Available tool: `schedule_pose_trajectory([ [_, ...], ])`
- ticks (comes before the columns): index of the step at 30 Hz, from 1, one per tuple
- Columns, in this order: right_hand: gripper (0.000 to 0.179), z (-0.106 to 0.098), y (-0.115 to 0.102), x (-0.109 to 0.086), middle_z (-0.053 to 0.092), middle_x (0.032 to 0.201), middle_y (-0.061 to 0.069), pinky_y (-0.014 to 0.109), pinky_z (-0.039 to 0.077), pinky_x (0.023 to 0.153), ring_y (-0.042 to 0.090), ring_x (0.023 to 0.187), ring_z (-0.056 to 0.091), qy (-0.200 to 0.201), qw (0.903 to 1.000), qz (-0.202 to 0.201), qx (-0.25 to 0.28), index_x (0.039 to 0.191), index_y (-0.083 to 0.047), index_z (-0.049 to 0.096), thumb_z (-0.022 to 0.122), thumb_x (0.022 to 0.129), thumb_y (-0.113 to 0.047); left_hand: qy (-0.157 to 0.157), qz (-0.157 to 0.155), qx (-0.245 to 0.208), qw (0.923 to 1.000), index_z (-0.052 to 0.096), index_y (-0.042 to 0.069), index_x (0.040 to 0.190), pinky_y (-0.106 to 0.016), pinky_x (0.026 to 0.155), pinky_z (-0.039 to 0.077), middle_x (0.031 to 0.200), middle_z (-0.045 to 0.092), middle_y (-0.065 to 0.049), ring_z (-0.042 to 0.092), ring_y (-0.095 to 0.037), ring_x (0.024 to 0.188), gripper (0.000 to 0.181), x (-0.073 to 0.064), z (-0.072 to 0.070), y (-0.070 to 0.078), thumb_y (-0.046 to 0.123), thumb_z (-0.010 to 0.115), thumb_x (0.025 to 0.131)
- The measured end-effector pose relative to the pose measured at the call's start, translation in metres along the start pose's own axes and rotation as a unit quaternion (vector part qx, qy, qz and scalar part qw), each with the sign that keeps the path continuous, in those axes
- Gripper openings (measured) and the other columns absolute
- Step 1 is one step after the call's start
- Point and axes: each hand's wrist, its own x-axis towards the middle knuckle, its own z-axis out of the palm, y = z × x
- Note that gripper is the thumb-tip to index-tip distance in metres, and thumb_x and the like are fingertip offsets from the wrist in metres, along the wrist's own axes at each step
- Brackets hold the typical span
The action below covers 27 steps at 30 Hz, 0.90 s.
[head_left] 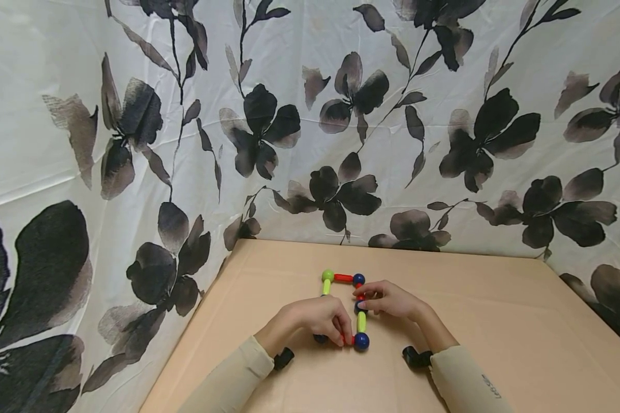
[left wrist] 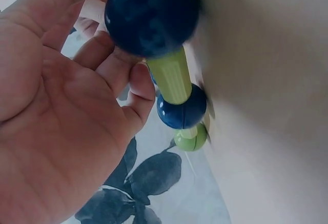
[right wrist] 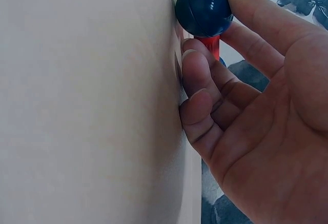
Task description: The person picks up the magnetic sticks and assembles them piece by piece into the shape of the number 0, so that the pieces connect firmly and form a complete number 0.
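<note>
A rectangular outline of toy balls and rods lies on the table. Its far left corner is a green ball (head_left: 328, 276), joined by a red rod (head_left: 343, 279) to a dark blue ball (head_left: 359, 279). With fingers curled down, my left hand (head_left: 320, 316) pinches the near red rod (head_left: 348, 341) beside the near right blue ball (head_left: 361, 342). My right hand (head_left: 391, 299) holds the middle blue ball (right wrist: 204, 12) of the right side, thumb against it and fingers by the adjoining red rod (right wrist: 208, 45). A yellow-green rod (head_left: 361, 322) links that ball to the near right one. My left hand partly hides the left side.
The tan tabletop (head_left: 522, 321) extends around the outline. Behind it and on the left hangs a white cloth (head_left: 310, 34) with dark flowers. A black wrist camera (head_left: 283, 358) sits at the left cuff, another black camera (head_left: 416, 357) at the right cuff.
</note>
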Motion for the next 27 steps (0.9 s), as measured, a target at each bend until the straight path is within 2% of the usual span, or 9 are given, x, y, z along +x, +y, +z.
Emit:
schedule_pose_trajectory([
  [8, 0.035, 0.003, -0.002, 0.001, 0.066, 0.108, 0.008, 0.028, 0.051, 0.07, 0.024, 0.083, 0.057, -0.001, 1.0, 0.002, 0.007, 0.132, -0.01, 0.07, 0.072, 0.099, -0.023, 0.004, -0.006, -0.023, 0.9997, 0.082, 0.008, 0.095, -0.018, 0.078, 0.057, 0.086, 0.079, 0.006, 0.069, 0.001, 0.078, 0.008, -0.006, -0.004, -0.003, 0.003, 0.081, 0.088],
  [10, 0.036, 0.003, -0.002, 0.0, 0.065, 0.106, 0.009, 0.029, 0.051, 0.07, 0.024, 0.084, 0.056, -0.002, 1.0, 0.002, 0.008, 0.132, -0.01, 0.07, 0.072, 0.099, -0.023, 0.029, -0.015, -0.018, 0.9993, 0.081, 0.012, 0.097, -0.019, 0.079, 0.055, 0.088, 0.076, 0.01, 0.067, 0.0, 0.08, 0.006, -0.007, -0.007, -0.006, 0.01, 0.08, 0.091],
  [13, 0.035, 0.004, -0.003, 0.0, 0.062, 0.102, 0.009, 0.029, 0.051, 0.07, 0.025, 0.084, 0.056, -0.002, 1.0, 0.002, 0.002, 0.133, -0.011, 0.069, 0.071, 0.1, -0.023, 0.097, -0.04, 0.0, 0.9945, 0.078, 0.016, 0.105, -0.021, 0.08, 0.052, 0.093, 0.07, 0.012, 0.062, -0.005, 0.085, 0.01, -0.008, -0.015, -0.012, 0.021, 0.075, 0.097],
  [16, 0.035, 0.004, -0.004, -0.001, 0.062, 0.101, 0.009, 0.029, 0.051, 0.071, 0.025, 0.083, 0.056, 0.0, 1.0, 0.002, -0.005, 0.133, -0.011, 0.069, 0.07, 0.1, -0.023, 0.16, -0.062, 0.016, 0.985, 0.075, 0.016, 0.117, -0.025, 0.08, 0.05, 0.101, 0.064, 0.005, 0.058, -0.012, 0.093, 0.019, -0.009, -0.024, -0.02, 0.026, 0.07, 0.101],
  [18, 0.036, 0.004, -0.004, -0.002, 0.063, 0.103, 0.009, 0.029, 0.051, 0.071, 0.025, 0.082, 0.057, 0.001, 1.0, 0.003, -0.008, 0.134, -0.01, 0.069, 0.071, 0.1, -0.023, 0.179, -0.077, 0.02, 0.9807, 0.073, 0.014, 0.123, -0.03, 0.081, 0.05, 0.108, 0.062, -0.002, 0.056, -0.017, 0.097, 0.026, -0.01, -0.03, -0.024, 0.028, 0.068, 0.102],
  [20, 0.037, 0.005, -0.005, -0.002, 0.064, 0.106, 0.009, 0.029, 0.051, 0.071, 0.025, 0.083, 0.057, 0.001, 1.0, 0.004, -0.004, 0.134, -0.009, 0.068, 0.071, 0.1, -0.023, 0.181, -0.102, 0.016, 0.9781, 0.072, 0.014, 0.126, -0.033, 0.08, 0.05, 0.114, 0.06, -0.007, 0.054, -0.019, 0.1, 0.03, -0.012, -0.036, -0.027, 0.031, 0.068, 0.102],
  [22, 0.038, 0.006, -0.005, -0.002, 0.064, 0.107, 0.009, 0.029, 0.051, 0.071, 0.025, 0.083, 0.057, 0.002, 1.0, 0.005, -0.001, 0.135, -0.009, 0.068, 0.071, 0.1, -0.023, 0.169, -0.124, -0.004, 0.9777, 0.072, 0.012, 0.128, -0.036, 0.077, 0.052, 0.115, 0.061, -0.012, 0.056, -0.023, 0.095, 0.032, -0.014, -0.04, -0.03, 0.031, 0.068, 0.102],
  [25, 0.039, 0.007, -0.004, -0.001, 0.062, 0.104, 0.009, 0.028, 0.05, 0.07, 0.024, 0.083, 0.057, 0.006, 0.9999, 0.007, 0.003, 0.135, -0.009, 0.068, 0.071, 0.099, -0.023, 0.143, -0.151, -0.052, 0.9767, 0.071, 0.011, 0.13, -0.037, 0.069, 0.054, 0.106, 0.065, -0.014, 0.06, -0.025, 0.081, 0.034, -0.016, -0.043, -0.036, 0.029, 0.069, 0.101],
  [27, 0.039, 0.009, -0.004, 0.0, 0.061, 0.101, 0.009, 0.028, 0.05, 0.07, 0.024, 0.081, 0.057, 0.009, 0.9999, 0.007, 0.004, 0.135, -0.009, 0.068, 0.072, 0.099, -0.023, 0.127, -0.15, -0.087, 0.9766, 0.07, 0.008, 0.129, -0.035, 0.064, 0.055, 0.095, 0.067, -0.013, 0.061, -0.026, 0.071, 0.034, -0.016, -0.043, -0.041, 0.024, 0.072, 0.1],
])
